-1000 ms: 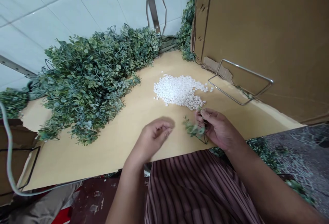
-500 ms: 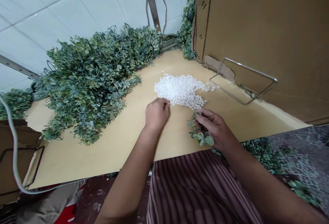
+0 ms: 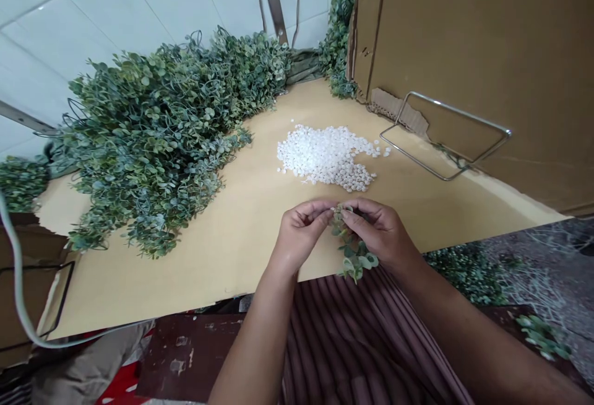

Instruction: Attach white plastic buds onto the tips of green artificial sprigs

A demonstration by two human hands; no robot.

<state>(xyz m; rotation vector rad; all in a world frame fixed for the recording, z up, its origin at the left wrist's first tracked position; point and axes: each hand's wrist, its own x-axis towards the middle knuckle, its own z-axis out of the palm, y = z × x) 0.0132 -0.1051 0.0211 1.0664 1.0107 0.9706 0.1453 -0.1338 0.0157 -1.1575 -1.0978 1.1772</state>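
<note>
My right hand (image 3: pixel 381 231) pinches the upper end of a sprig of artificial green leaves (image 3: pixel 357 262), which hangs down towards my lap. Thumb and forefinger of my left hand (image 3: pixel 297 235) are pressed together at that same end, meeting my right fingertips. Whatever sits between the left fingers is too small and covered to make out. Just beyond both hands, small white plastic beads (image 3: pixel 320 154) lie in a loose pile on the tan board (image 3: pixel 199 275).
A large heap of leafy artificial stems (image 3: pixel 153 139) covers the board's left and back. To the right stands a cardboard box (image 3: pixel 473 52), with a metal wire frame (image 3: pixel 445 176) in front of it. A pale cable (image 3: pixel 21 293) loops at far left.
My left hand has left the edge of the bead pile and come back right to the sprig's tip. The right hand has shifted slightly left, still with the sprig.
</note>
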